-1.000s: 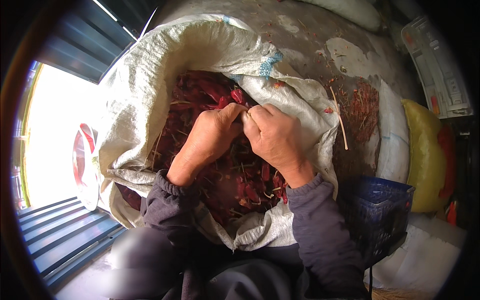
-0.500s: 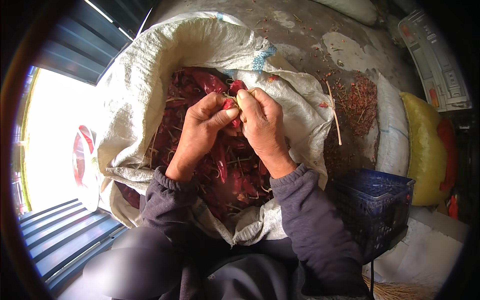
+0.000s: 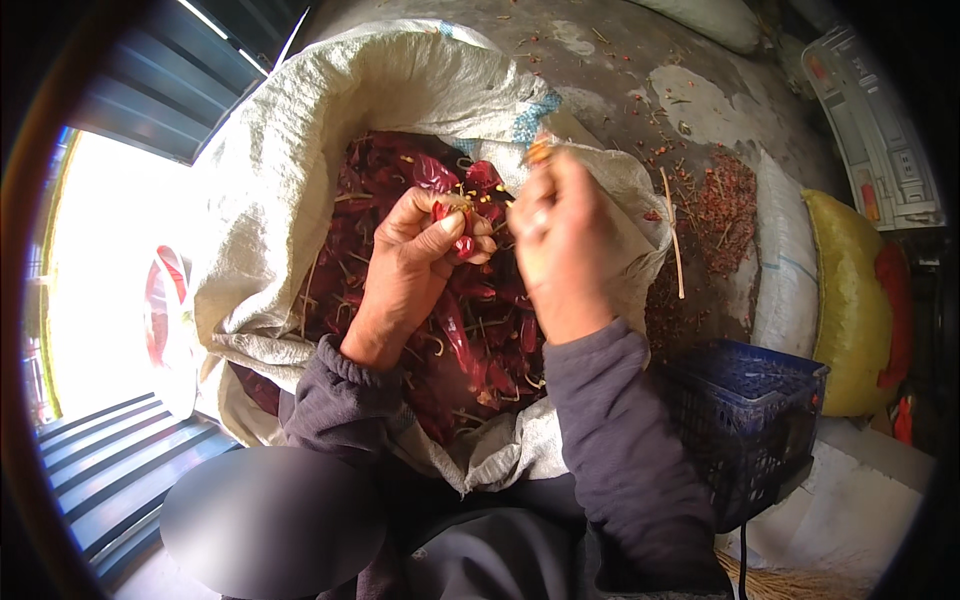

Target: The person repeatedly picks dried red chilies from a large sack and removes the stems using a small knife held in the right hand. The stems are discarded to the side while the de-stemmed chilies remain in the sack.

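Note:
A large white woven sack (image 3: 300,190), its rim rolled down, stands open before me, filled with dried red chili peppers (image 3: 458,335). Above them my left hand (image 3: 420,235) is closed round a torn red chili pepper (image 3: 464,246). Small yellow seeds (image 3: 483,193) show in the air beside it. My right hand (image 3: 562,235), smeared by motion, is raised over the sack's right side with its fingers closed. A small orange-brown piece (image 3: 539,152) sticks out at its fingertips, probably the chili's stem end, though blur hides its exact form.
To the right, a heap of red chili scraps (image 3: 728,205) lies on the floor near a thin stick (image 3: 672,235). Beyond are a white sack (image 3: 785,265) and a yellow sack (image 3: 850,300). A blue plastic crate (image 3: 745,410) stands close to my right forearm. Blue corrugated metal (image 3: 130,470) is at left.
My hands were together on the chili pepper; now they are apart. The right has moved right and up with a small piece, the left keeps the pepper, and seeds have scattered.

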Demonstrator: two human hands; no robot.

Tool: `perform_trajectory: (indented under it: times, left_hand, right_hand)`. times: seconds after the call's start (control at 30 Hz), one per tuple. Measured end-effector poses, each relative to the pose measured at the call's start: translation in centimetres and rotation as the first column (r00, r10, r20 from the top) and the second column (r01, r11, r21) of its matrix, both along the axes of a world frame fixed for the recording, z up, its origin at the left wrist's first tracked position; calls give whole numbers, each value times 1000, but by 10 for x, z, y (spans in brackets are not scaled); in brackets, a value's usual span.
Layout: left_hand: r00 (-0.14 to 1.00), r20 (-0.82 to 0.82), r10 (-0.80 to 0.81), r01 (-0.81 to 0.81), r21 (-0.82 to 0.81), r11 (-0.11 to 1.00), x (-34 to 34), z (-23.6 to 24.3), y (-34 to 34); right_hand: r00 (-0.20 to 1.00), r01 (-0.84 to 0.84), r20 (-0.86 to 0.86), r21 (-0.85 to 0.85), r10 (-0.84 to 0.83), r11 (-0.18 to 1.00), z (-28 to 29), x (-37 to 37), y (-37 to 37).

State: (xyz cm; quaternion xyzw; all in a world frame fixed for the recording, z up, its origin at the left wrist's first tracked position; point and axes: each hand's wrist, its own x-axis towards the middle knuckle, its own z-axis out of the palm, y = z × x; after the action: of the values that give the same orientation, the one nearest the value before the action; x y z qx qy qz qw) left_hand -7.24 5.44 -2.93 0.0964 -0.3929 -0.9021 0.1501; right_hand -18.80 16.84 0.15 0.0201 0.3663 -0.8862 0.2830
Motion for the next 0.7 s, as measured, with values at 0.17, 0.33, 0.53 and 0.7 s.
perform_trajectory:
  times: [0.17, 0.33, 0.53, 0.7]
  left_hand:
    - [998, 24, 52, -52, 12, 999, -2, 9, 0]
    - [979, -4, 203, -203, -65, 977, 0, 12, -27]
    - [926, 155, 345, -307, -225, 925, 4, 18, -44]
    - [827, 332, 453, -319, -386, 866, 6, 33, -41]
  right_hand:
    - [971, 199, -150, 89, -184, 976, 14, -23, 7]
    - [457, 380, -813, 544, 360, 748, -17, -4, -2]
    - [221, 465, -696, 691, 683, 554, -30, 22, -7]
    - [514, 98, -615, 734, 597, 672, -27, 15, -2]
